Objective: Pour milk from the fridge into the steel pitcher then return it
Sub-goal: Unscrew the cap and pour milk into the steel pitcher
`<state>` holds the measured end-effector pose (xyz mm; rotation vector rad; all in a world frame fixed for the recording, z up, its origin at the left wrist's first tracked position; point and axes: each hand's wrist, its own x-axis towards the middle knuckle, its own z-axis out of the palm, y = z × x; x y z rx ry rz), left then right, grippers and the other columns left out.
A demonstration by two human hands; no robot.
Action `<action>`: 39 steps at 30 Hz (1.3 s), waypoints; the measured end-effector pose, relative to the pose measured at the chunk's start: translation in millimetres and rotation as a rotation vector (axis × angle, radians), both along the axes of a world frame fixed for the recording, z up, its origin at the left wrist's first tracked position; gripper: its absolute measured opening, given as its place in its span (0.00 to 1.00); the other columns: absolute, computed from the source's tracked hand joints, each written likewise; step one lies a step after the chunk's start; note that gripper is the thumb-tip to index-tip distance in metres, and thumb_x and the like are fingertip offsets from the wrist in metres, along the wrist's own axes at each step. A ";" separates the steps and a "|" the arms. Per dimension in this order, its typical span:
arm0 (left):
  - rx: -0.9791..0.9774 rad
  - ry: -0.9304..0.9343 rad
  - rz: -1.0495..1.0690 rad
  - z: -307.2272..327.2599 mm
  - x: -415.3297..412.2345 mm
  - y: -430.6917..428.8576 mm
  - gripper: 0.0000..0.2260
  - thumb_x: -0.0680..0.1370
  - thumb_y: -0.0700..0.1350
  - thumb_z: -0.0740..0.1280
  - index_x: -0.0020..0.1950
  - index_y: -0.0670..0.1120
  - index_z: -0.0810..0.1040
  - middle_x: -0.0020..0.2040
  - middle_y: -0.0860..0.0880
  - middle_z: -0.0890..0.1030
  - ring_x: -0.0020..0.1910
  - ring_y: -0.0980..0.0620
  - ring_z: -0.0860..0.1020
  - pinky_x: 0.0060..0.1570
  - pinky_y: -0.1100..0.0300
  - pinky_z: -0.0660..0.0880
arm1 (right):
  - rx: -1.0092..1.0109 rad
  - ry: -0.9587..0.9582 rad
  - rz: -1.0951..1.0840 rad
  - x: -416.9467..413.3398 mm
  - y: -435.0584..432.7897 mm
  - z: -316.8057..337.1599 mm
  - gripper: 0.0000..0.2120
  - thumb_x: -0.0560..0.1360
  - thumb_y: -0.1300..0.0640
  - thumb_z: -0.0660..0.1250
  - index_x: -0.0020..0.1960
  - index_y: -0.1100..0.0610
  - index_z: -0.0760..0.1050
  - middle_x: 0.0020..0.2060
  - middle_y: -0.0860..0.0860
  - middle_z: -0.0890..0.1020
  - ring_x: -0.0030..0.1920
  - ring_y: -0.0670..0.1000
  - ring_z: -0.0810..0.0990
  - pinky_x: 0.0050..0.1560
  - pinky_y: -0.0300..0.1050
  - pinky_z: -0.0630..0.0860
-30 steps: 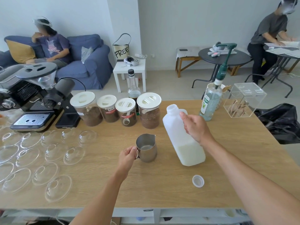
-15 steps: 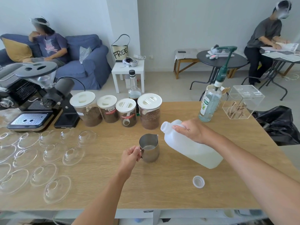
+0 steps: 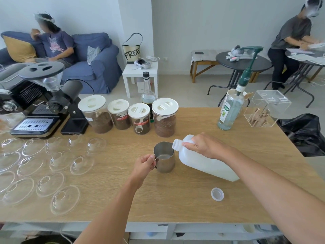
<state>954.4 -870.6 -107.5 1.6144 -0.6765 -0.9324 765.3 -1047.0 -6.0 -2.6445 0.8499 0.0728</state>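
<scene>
A small steel pitcher (image 3: 165, 158) stands on the wooden table (image 3: 175, 199), with my left hand (image 3: 144, 164) closed around its handle. My right hand (image 3: 204, 146) grips the neck of a white plastic milk jug (image 3: 207, 164). The jug is uncapped and tipped far over to the left, its base still low near the table. Its open mouth sits right at the pitcher's rim. Milk fills the lower part of the jug. No stream of milk is visible. The jug's white cap (image 3: 217, 194) lies on the table, nearer to me on the right.
Several lidded jars of coffee (image 3: 165, 118) line up behind the pitcher. Many glass saucers (image 3: 44, 166) cover the left side, beside an espresso machine (image 3: 29, 110) and grinder. A pump bottle (image 3: 232, 110) and clear acrylic box (image 3: 265, 110) stand at back right. Two people sit in the room beyond.
My right hand tipped the jug from upright to nearly lying over, bringing its mouth leftward to the pitcher's rim. My left hand stayed on the pitcher handle.
</scene>
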 end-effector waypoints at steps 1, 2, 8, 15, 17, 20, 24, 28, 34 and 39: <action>0.006 0.002 -0.003 0.5 0.6 0.0 0.17 0.82 0.38 0.59 0.32 0.42 0.70 0.31 0.46 0.64 0.30 0.53 0.61 0.30 0.70 0.65 | -0.007 0.009 -0.001 1.8 0.6 0.0 0.28 0.79 0.36 0.54 0.31 0.56 0.58 0.26 0.51 0.64 0.27 0.51 0.60 0.31 0.48 0.57; 0.010 0.005 -0.008 1.2 0.8 0.3 0.18 0.82 0.38 0.59 0.32 0.43 0.70 0.30 0.47 0.64 0.30 0.53 0.61 0.30 0.70 0.66 | -0.016 0.021 -0.003 3.6 1.4 0.5 0.28 0.78 0.36 0.54 0.31 0.56 0.58 0.26 0.51 0.64 0.27 0.51 0.60 0.31 0.48 0.58; 0.010 0.019 -0.039 3.4 2.1 2.9 0.18 0.83 0.38 0.59 0.32 0.44 0.69 0.29 0.50 0.65 0.30 0.54 0.62 0.30 0.70 0.66 | -0.051 0.075 -0.015 11.0 5.0 5.2 0.28 0.79 0.36 0.54 0.31 0.56 0.58 0.27 0.51 0.65 0.28 0.52 0.61 0.32 0.47 0.58; 0.010 0.031 -0.055 8.1 1.7 3.2 0.19 0.84 0.39 0.59 0.32 0.43 0.69 0.29 0.50 0.65 0.28 0.56 0.63 0.30 0.71 0.67 | -0.061 0.119 -0.005 19.6 12.0 10.6 0.27 0.79 0.37 0.55 0.32 0.56 0.59 0.28 0.50 0.65 0.28 0.51 0.60 0.31 0.46 0.57; 0.008 0.036 -0.055 8.7 1.1 3.6 0.20 0.84 0.40 0.59 0.31 0.43 0.69 0.28 0.51 0.66 0.27 0.57 0.64 0.31 0.72 0.67 | -0.058 0.125 -0.002 20.8 13.3 11.2 0.27 0.79 0.38 0.55 0.31 0.56 0.58 0.28 0.50 0.65 0.27 0.51 0.60 0.31 0.46 0.56; 0.015 0.030 -0.059 9.6 2.1 3.4 0.20 0.84 0.40 0.59 0.31 0.44 0.69 0.28 0.52 0.67 0.28 0.56 0.64 0.31 0.72 0.67 | -0.041 0.141 -0.007 22.4 13.7 13.1 0.26 0.79 0.38 0.55 0.32 0.56 0.59 0.28 0.51 0.66 0.28 0.52 0.61 0.31 0.46 0.56; 0.025 0.032 -0.066 11.0 2.5 3.1 0.20 0.84 0.39 0.59 0.31 0.44 0.68 0.26 0.55 0.68 0.28 0.56 0.63 0.31 0.73 0.68 | -0.012 0.158 -0.020 24.3 14.3 16.4 0.26 0.79 0.38 0.56 0.32 0.56 0.59 0.29 0.51 0.66 0.29 0.52 0.61 0.32 0.46 0.57; 0.031 0.028 -0.082 11.8 3.4 3.0 0.21 0.84 0.40 0.58 0.31 0.45 0.68 0.27 0.53 0.66 0.28 0.56 0.63 0.32 0.72 0.68 | -0.016 0.174 -0.025 27.4 15.6 17.6 0.26 0.79 0.38 0.56 0.33 0.57 0.60 0.30 0.52 0.66 0.29 0.52 0.61 0.32 0.46 0.57; 0.044 0.022 -0.091 9.8 4.8 2.6 0.20 0.85 0.40 0.58 0.31 0.45 0.68 0.26 0.55 0.68 0.29 0.55 0.63 0.32 0.73 0.67 | -0.021 0.187 -0.033 27.5 15.9 17.9 0.25 0.79 0.38 0.55 0.34 0.57 0.61 0.30 0.52 0.67 0.30 0.53 0.62 0.33 0.47 0.58; 0.057 0.013 -0.096 9.9 5.2 2.2 0.20 0.85 0.40 0.57 0.32 0.44 0.68 0.25 0.56 0.68 0.27 0.57 0.64 0.32 0.73 0.69 | -0.017 0.191 -0.041 28.7 17.1 18.4 0.26 0.79 0.38 0.56 0.33 0.57 0.60 0.30 0.52 0.67 0.29 0.53 0.62 0.32 0.46 0.59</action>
